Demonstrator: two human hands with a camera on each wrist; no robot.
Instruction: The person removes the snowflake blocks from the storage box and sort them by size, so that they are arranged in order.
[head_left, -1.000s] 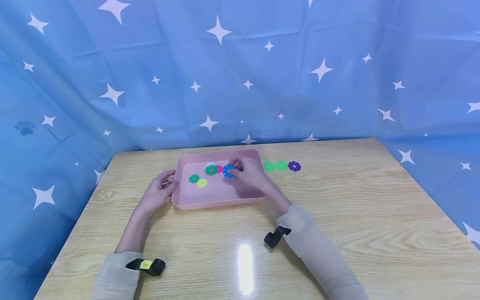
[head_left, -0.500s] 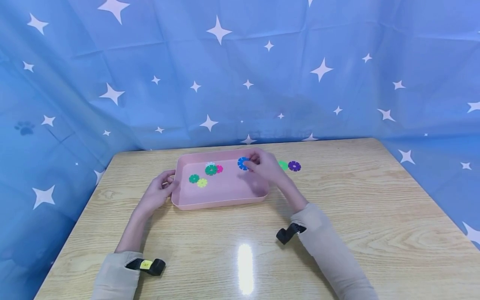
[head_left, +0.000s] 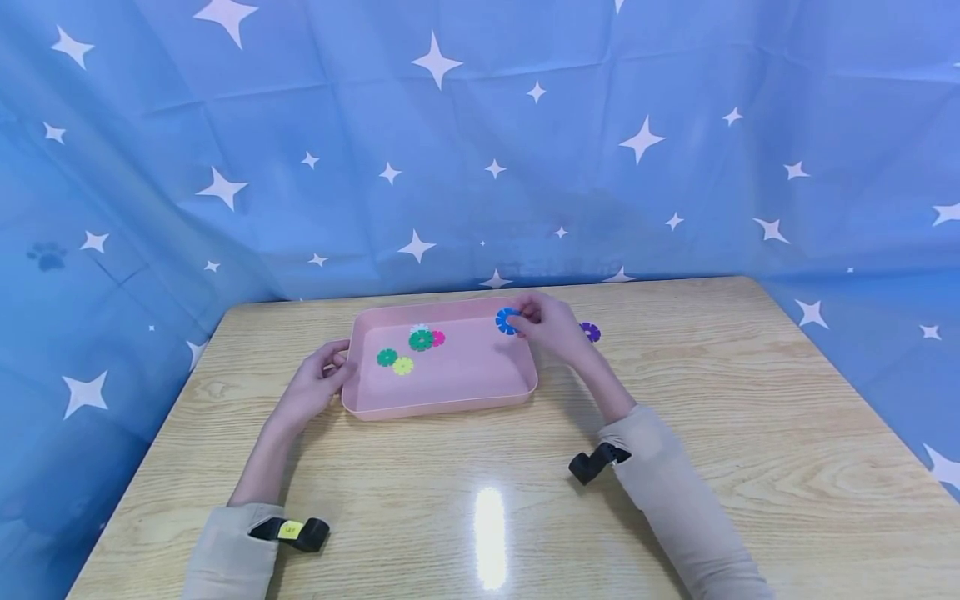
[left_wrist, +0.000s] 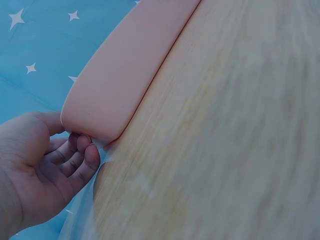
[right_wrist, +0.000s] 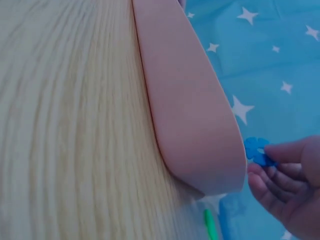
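A pink tray stands on the table, and my left hand grips its left wall. In the left wrist view the thumb of that hand goes over the rim while the other fingers curl outside it. My right hand pinches a blue notched plastic disc between thumb and fingers, above the tray's far right corner. The same blue disc shows beside the tray wall in the right wrist view. Inside the tray lie green, pink, yellow and pale discs, with another green disc.
Right of the tray, a purple disc lies on the wooden table, partly behind my right hand. A bright green disc edge shows in the right wrist view. A blue star-patterned cloth hangs behind the table.
My right hand has lifted the blue disc from among the others and carried it right, toward the tray's far right corner. It now covers the light green discs. The left hand stays put.
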